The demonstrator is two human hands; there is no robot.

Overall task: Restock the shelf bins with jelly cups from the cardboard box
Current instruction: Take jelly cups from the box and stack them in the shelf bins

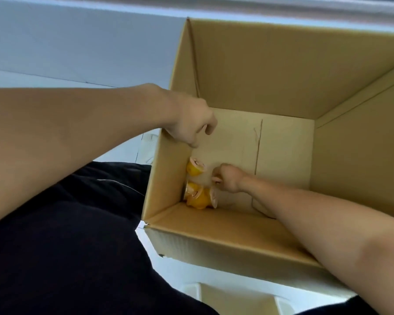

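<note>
An open cardboard box (271,71) fills the right of the view, and I look down into it. A few orange jelly cups (199,196) with pale lids lie in its near left bottom corner, one more jelly cup (195,167) just beyond them. My left hand (189,123) grips the box's left wall at its top edge. My right hand (225,178) is deep inside the box, fingers curled at the cups; whether it holds one is hidden by the fingers.
Dark clothing (77,235) covers the lower left. A white plastic object (237,296) shows below the box. A pale wall (66,42) and light floor lie beyond the box on the left.
</note>
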